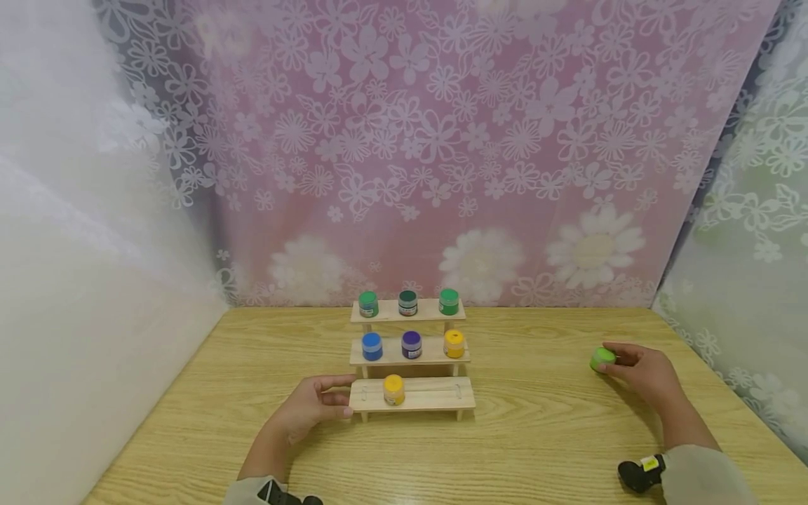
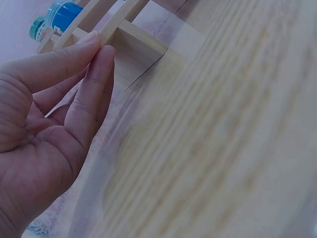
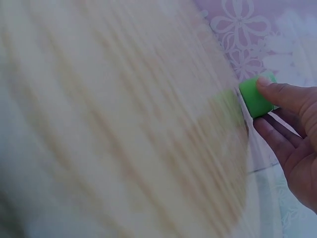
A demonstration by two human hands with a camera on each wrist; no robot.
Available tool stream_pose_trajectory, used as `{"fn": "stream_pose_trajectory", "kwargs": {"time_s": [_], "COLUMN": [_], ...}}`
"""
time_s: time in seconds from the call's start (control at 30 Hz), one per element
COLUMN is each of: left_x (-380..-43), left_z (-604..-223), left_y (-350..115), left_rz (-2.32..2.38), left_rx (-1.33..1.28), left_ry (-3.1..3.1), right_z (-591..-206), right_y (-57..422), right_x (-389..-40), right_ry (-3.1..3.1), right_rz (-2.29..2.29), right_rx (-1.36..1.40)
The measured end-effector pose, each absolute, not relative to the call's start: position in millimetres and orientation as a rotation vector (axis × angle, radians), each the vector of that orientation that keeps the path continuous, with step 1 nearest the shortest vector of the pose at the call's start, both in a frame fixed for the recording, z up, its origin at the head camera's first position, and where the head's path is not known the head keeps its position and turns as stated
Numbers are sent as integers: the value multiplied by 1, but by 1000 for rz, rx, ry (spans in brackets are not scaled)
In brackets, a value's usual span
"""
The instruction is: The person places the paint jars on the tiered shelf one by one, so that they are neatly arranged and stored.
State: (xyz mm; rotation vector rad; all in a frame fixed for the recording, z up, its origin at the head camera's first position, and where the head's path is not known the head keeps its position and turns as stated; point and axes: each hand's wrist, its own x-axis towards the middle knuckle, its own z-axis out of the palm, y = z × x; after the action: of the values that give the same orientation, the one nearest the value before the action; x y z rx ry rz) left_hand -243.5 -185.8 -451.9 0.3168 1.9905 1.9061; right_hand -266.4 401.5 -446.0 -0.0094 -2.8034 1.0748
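A three-tier wooden stand [image 1: 429, 401] holds small paint jars in the head view. At the left end of its lowest tier is my left hand [image 1: 309, 407]; in the left wrist view, thumb and fingertips [image 2: 101, 57] pinch the board's edge. One yellow paint jar [image 1: 394, 390] stands on that tier, left of its middle. Far to the right, my right hand [image 1: 647, 375] grips a light green paint jar [image 1: 602, 359] between thumb and fingers, close over the table. The right wrist view shows the thumb across the green jar [image 3: 256, 99].
The middle tier carries a blue jar [image 1: 372, 346], a purple jar [image 1: 412, 344] and another yellow jar [image 1: 454, 344]. On the top tier stand three green jars, the dark one [image 1: 407, 303] in the centre. A flowered curtain [image 1: 442, 154] hangs behind the wooden table [image 1: 536, 421].
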Motion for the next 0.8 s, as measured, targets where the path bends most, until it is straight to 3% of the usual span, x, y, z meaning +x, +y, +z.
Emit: {"fn": "stream_pose_trajectory", "kwargs": {"time_s": [0.8], "left_x": [-245], "left_z": [-454], "left_y": [-185], "left_rz": [1908], "left_rx": [302], "left_ry": [2009], "right_z": [-435], "right_y": [378], "right_x": [-259], "right_ry": [-2701], "right_rz": [1178], "right_rx": [137]}}
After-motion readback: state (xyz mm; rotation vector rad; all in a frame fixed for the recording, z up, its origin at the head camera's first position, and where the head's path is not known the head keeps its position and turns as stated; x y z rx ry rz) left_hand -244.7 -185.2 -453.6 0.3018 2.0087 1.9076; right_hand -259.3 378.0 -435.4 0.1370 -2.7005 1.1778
